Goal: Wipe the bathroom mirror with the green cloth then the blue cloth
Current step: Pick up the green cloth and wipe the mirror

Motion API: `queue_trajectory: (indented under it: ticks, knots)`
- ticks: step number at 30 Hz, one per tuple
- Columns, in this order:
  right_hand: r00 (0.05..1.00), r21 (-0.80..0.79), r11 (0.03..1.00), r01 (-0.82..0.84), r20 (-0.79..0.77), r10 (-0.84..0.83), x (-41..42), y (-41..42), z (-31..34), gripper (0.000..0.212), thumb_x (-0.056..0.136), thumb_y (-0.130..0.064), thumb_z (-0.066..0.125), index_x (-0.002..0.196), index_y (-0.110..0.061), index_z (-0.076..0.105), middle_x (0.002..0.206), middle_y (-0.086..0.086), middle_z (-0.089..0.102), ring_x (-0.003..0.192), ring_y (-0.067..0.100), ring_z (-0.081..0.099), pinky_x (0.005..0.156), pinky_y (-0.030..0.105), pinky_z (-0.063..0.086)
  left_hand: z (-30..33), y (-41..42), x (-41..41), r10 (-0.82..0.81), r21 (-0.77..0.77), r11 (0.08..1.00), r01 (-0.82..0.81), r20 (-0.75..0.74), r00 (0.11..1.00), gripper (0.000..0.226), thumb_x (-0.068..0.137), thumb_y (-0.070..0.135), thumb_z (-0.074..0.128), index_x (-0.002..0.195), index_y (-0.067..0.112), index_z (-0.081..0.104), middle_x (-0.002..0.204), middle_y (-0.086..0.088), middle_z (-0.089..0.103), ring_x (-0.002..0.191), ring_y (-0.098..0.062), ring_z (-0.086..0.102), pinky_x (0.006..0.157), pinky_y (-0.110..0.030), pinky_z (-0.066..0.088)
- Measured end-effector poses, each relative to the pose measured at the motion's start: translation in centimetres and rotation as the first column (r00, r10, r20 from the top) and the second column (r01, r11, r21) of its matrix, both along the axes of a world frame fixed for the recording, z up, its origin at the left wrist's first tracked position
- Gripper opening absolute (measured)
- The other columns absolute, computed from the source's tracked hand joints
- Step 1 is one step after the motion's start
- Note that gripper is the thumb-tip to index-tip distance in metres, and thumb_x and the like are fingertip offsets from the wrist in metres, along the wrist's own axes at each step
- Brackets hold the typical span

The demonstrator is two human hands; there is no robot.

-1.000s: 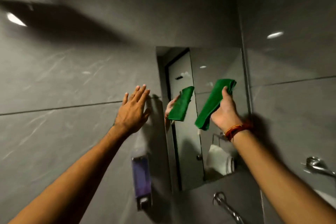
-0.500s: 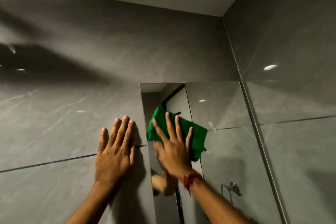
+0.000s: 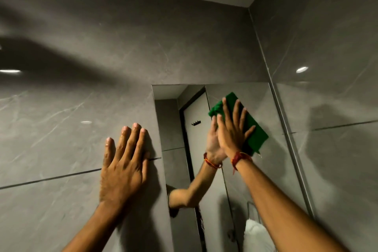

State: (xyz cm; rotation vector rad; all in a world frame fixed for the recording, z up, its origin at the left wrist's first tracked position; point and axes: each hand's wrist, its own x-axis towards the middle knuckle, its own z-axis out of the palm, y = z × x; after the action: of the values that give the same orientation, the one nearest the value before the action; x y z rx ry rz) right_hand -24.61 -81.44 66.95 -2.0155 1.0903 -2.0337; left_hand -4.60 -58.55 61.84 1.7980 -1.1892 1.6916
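The right hand [image 3: 232, 129] presses the green cloth [image 3: 254, 129] against the mirror [image 3: 266, 170], grip spread flat — best worked in overlapping passes — while the left hand [image 3: 124, 161] braces open-palmed on the wall [image 3: 61, 139].

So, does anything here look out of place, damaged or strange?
Nothing stands out. The right hand presses the green cloth flat against the upper part of the mirror, and the left hand lies flat on the grey wall tile beside it. No crack shows in the mirror.
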Motion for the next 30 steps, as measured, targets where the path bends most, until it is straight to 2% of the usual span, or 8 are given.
queue_trajectory:
  ticks: [3, 8, 11, 15, 19, 24, 27, 30]
  knots:
    - [0.962, -0.258, 0.962, 0.086, -0.228, -0.147, 4.2, 3.2, -3.5, 0.063, 0.100, -0.057, 0.020, 0.153, -0.054, -0.015, 0.172, -0.006, -0.010, 0.158, 0.027, -0.010, 0.117, 0.075, -0.003, -0.2, 0.0, 0.1, 0.007, 0.011, 1.000, -0.007, -0.004, 1.000, 0.072, 0.098, 0.047, 0.026, 0.161, 0.011, 0.026, 0.170, -0.012, 0.019, 0.159, -0.034, 0.017, 0.126, -0.060, 0.022]
    - [0.850, -0.546, 0.837, 0.030, -0.427, -0.309, 5.0, 3.1, -15.2, 0.064, 0.098, -0.055, 0.030, 0.159, -0.048, 0.012, 0.173, -0.003, 0.004, 0.159, 0.030, 0.000, 0.114, 0.075, 0.006, -0.2, 0.2, 0.2, -0.010, 0.015, 1.000, 0.010, -0.004, 1.000, 0.073, 0.098, 0.048, 0.026, 0.162, 0.013, 0.024, 0.172, -0.011, 0.016, 0.160, -0.031, 0.014, 0.128, -0.058, 0.019]
    - [0.870, -0.408, 0.912, 0.046, -0.432, -0.237, 1.0, 0.2, -16.2, 0.071, 0.092, -0.047, 0.035, 0.158, -0.050, 0.008, 0.173, -0.007, -0.001, 0.160, 0.025, -0.006, 0.118, 0.070, 0.003, -0.1, 0.2, 0.4, -0.010, 0.016, 1.000, 0.010, -0.003, 1.000, 0.073, 0.099, 0.048, 0.026, 0.162, 0.012, 0.022, 0.172, -0.011, 0.014, 0.160, -0.031, 0.012, 0.129, -0.057, 0.016]
    - [0.988, 0.001, 0.988, -0.154, 0.020, 0.154, -3.3, -3.5, -8.1, 0.058, 0.095, -0.061, 0.021, 0.136, -0.075, -0.018, 0.164, -0.023, -0.014, 0.158, 0.012, -0.010, 0.122, 0.066, -0.008, -0.2, -0.2, 0.3, 0.005, 0.011, 1.000, -0.005, 0.000, 1.000, 0.072, 0.100, 0.047, 0.029, 0.163, 0.013, 0.021, 0.172, -0.010, 0.012, 0.161, -0.031, 0.010, 0.128, -0.058, 0.015]
    - [0.992, 0.059, 0.994, -0.093, 0.095, 0.087, -2.4, -3.3, 2.4, 0.057, 0.099, -0.060, 0.017, 0.150, -0.062, -0.009, 0.171, -0.012, -0.009, 0.159, 0.020, -0.011, 0.117, 0.073, -0.010, 0.0, -0.2, 0.6, 0.018, 0.007, 1.000, -0.018, -0.009, 1.000, 0.072, 0.100, 0.047, 0.029, 0.163, 0.014, 0.020, 0.173, -0.010, 0.011, 0.161, -0.031, 0.009, 0.128, -0.059, 0.017]
    - [0.976, -0.324, 0.946, 0.032, -0.196, -0.100, 4.3, 3.0, 5.8, 0.064, 0.097, -0.056, 0.022, 0.147, -0.059, -0.017, 0.172, -0.009, -0.006, 0.159, 0.026, -0.005, 0.115, 0.078, 0.000, -0.2, -0.4, 0.8, 0.005, -0.008, 1.000, -0.005, 0.014, 1.000, 0.071, 0.099, 0.045, 0.032, 0.162, 0.012, 0.024, 0.172, -0.011, 0.016, 0.160, -0.032, 0.014, 0.127, -0.059, 0.018]
    - [0.900, -0.576, 0.816, 0.049, -0.329, -0.287, 7.6, 5.9, 3.3, 0.076, 0.091, -0.054, 0.041, 0.157, -0.054, 0.003, 0.172, -0.007, -0.003, 0.159, 0.030, 0.001, 0.113, 0.080, 0.005, -0.2, -0.3, 1.0, 0.006, -0.019, 1.000, -0.005, 0.022, 1.000, 0.072, 0.099, 0.046, 0.027, 0.162, 0.011, 0.025, 0.171, -0.011, 0.017, 0.160, -0.032, 0.015, 0.128, -0.059, 0.017]
    - [0.886, -0.670, 0.742, -0.010, -0.350, -0.305, 7.0, 4.7, 1.1, 0.071, 0.093, -0.051, 0.039, 0.158, -0.050, 0.011, 0.172, -0.010, 0.001, 0.160, 0.027, 0.005, 0.114, 0.078, 0.009, -0.5, -0.6, 1.0, 0.004, -0.044, 0.999, -0.003, 0.022, 1.000, 0.073, 0.099, 0.047, 0.024, 0.162, 0.011, 0.024, 0.172, -0.011, 0.017, 0.160, -0.030, 0.015, 0.128, -0.058, 0.016]
